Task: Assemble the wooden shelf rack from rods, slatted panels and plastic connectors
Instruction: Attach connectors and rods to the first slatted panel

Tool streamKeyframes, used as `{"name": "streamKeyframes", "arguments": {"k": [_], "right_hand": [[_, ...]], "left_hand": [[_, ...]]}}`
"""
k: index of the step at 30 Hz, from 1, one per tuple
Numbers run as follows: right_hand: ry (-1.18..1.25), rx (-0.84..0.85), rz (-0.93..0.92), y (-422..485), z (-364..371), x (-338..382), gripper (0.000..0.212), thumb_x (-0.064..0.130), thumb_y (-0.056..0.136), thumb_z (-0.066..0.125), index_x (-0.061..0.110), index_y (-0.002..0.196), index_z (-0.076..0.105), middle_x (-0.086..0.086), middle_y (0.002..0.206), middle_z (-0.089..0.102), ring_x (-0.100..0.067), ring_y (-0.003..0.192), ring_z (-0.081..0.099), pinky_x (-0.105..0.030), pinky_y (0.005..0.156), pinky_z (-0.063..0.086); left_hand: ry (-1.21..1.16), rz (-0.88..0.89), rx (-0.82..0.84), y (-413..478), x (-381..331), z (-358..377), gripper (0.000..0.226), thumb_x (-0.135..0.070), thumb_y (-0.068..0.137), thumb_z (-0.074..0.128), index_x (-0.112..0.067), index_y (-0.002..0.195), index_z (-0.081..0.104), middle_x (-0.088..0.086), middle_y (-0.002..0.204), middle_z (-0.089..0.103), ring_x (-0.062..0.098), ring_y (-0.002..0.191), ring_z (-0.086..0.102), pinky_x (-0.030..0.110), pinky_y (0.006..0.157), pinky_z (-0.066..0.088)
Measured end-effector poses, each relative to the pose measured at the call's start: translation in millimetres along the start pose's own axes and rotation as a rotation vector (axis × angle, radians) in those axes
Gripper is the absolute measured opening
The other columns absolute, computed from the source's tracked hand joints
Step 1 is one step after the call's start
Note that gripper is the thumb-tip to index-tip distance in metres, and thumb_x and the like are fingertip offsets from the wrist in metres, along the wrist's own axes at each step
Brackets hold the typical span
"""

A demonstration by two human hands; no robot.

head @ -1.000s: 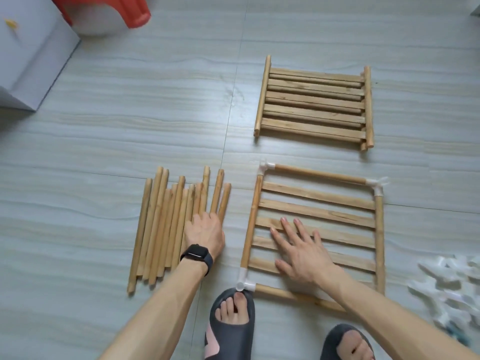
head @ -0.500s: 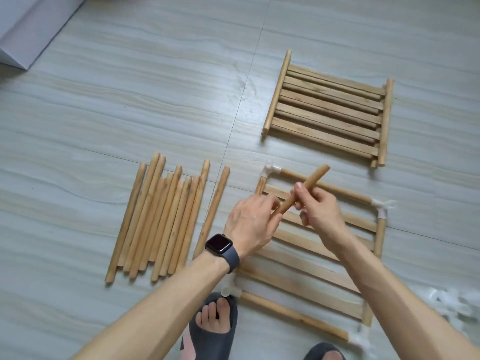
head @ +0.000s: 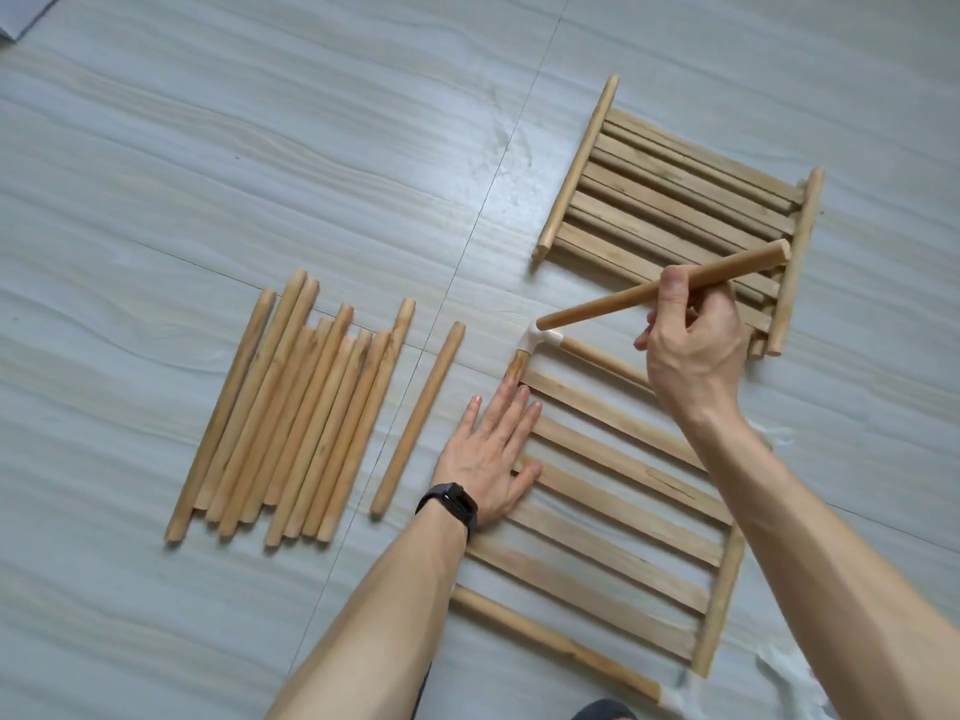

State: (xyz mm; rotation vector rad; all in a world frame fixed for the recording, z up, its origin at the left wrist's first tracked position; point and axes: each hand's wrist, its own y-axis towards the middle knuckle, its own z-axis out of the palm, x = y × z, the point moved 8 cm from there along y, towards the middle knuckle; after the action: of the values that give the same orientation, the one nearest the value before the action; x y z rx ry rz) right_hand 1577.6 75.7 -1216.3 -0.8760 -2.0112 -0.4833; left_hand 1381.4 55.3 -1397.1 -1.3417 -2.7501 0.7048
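My right hand (head: pixel 693 356) grips a wooden rod (head: pixel 613 302) near its far end, holding it tilted above the floor. The rod's lower tip hovers just over a white plastic corner connector (head: pixel 537 341) on the slatted panel frame (head: pixel 613 491). My left hand (head: pixel 491 454) lies flat, fingers straight, pressing the frame's left side rail and slats. A smartwatch is on that wrist. A second stack of slatted panels (head: pixel 670 200) lies farther back on the right.
A row of several loose rods (head: pixel 291 413) lies on the grey floor at left, with a single rod (head: pixel 418 418) apart beside it. White connectors (head: pixel 784 667) show blurred at the lower right. A dark slipper (head: pixel 605 711) peeks in at the bottom edge.
My left hand let go of the rod and came down flat on the frame. My right hand carried the rod up and right, its lower tip now over the corner connector.
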Motion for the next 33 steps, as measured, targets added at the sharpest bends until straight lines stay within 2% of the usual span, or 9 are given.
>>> {"name": "streamKeyframes", "arguments": {"k": [4, 7, 13, 18, 24, 26, 28, 31, 33], "right_hand": [[-0.021, 0.034, -0.083, 7, 8, 5, 0.032, 0.042, 0.105, 0.045, 0.011, 0.106, 0.054, -0.006, 0.074, 0.064, -0.004, 0.055, 0.065, -0.01, 0.05, 0.044], [-0.046, 0.112, -0.287, 9, 20, 21, 0.023, 0.034, 0.105, 0.048, 0.012, 0.105, 0.054, -0.004, 0.074, 0.062, -0.014, 0.055, 0.064, -0.026, 0.051, 0.052], [-0.326, 0.258, -0.624, 0, 70, 49, 0.033, 0.035, 0.103, 0.046, 0.005, 0.094, 0.055, 0.0, 0.075, 0.053, -0.018, 0.061, 0.049, -0.039, 0.056, 0.045], [-0.192, 0.145, -0.597, 0, 70, 41, 0.025, 0.025, 0.104, 0.052, 0.0, 0.1, 0.056, 0.0, 0.076, 0.057, -0.015, 0.061, 0.049, -0.029, 0.056, 0.042], [-0.195, 0.162, -0.495, -5, 71, 43, 0.027, 0.03, 0.104, 0.05, 0.004, 0.1, 0.054, -0.004, 0.078, 0.056, -0.023, 0.063, 0.051, -0.046, 0.059, 0.047], [-0.216, 0.271, -0.388, -8, 72, 30, 0.025, 0.035, 0.102, 0.049, 0.013, 0.114, 0.053, 0.0, 0.091, 0.061, -0.023, 0.076, 0.058, -0.048, 0.07, 0.051], [-0.367, 0.432, -0.257, -24, 71, -4, 0.047, 0.044, 0.1, 0.049, 0.025, 0.142, 0.039, 0.001, 0.121, 0.061, -0.022, 0.105, 0.06, -0.045, 0.091, 0.05], [-0.777, 0.634, -0.051, -77, 52, -88, 0.081, 0.061, 0.097, 0.04, 0.025, 0.16, 0.004, -0.009, 0.165, 0.017, -0.033, 0.149, 0.021, -0.049, 0.12, 0.024], [-0.93, 0.782, 0.066, -113, 42, -137, 0.085, 0.069, 0.095, 0.031, 0.032, 0.158, -0.013, -0.004, 0.165, -0.022, -0.035, 0.152, -0.014, -0.061, 0.121, 0.01]], "left_hand": [[-0.02, -0.004, -0.018, 1, 0, 4, 0.074, -0.057, 0.101, 0.013, -0.018, 0.155, -0.02, 0.006, 0.16, -0.031, 0.021, 0.143, -0.039, 0.049, 0.121, -0.014], [-0.059, -0.016, -0.065, 2, 1, 5, 0.074, -0.056, 0.1, 0.017, -0.018, 0.158, -0.008, 0.005, 0.165, -0.018, 0.021, 0.148, -0.03, 0.049, 0.12, -0.009], [-0.013, -0.029, 0.005, 2, 0, 3, 0.073, -0.057, 0.098, 0.004, -0.02, 0.152, -0.025, 0.002, 0.159, -0.034, 0.02, 0.141, -0.042, 0.049, 0.118, -0.02], [0.005, -0.034, -0.017, 1, 2, 3, 0.073, -0.057, 0.1, 0.009, -0.019, 0.153, -0.023, 0.003, 0.162, -0.028, 0.021, 0.143, -0.038, 0.051, 0.116, -0.023], [-0.125, -0.044, 0.01, -4, -1, -9, 0.066, -0.054, 0.102, 0.01, -0.029, 0.155, -0.019, -0.005, 0.162, -0.028, 0.015, 0.144, -0.037, 0.055, 0.119, -0.015], [-0.255, -0.172, -0.139, -10, 17, -26, 0.061, -0.05, 0.104, 0.021, -0.038, 0.158, -0.005, -0.003, 0.165, -0.019, 0.017, 0.151, -0.021, 0.056, 0.12, -0.008], [-0.327, -0.408, -0.321, -28, 50, -45, 0.059, -0.045, 0.101, 0.041, -0.031, 0.154, 0.019, 0.008, 0.162, 0.012, 0.027, 0.149, 0.015, 0.055, 0.119, 0.016], [-0.288, -0.597, -0.278, -51, 90, -44, 0.054, -0.03, 0.093, 0.056, -0.02, 0.14, 0.032, 0.013, 0.141, 0.035, 0.032, 0.122, 0.044, 0.045, 0.095, 0.042], [-0.311, -0.599, -0.197, -54, 103, -38, 0.042, -0.025, 0.095, 0.053, -0.016, 0.134, 0.039, 0.014, 0.129, 0.044, 0.033, 0.109, 0.05, 0.042, 0.085, 0.046]]}}
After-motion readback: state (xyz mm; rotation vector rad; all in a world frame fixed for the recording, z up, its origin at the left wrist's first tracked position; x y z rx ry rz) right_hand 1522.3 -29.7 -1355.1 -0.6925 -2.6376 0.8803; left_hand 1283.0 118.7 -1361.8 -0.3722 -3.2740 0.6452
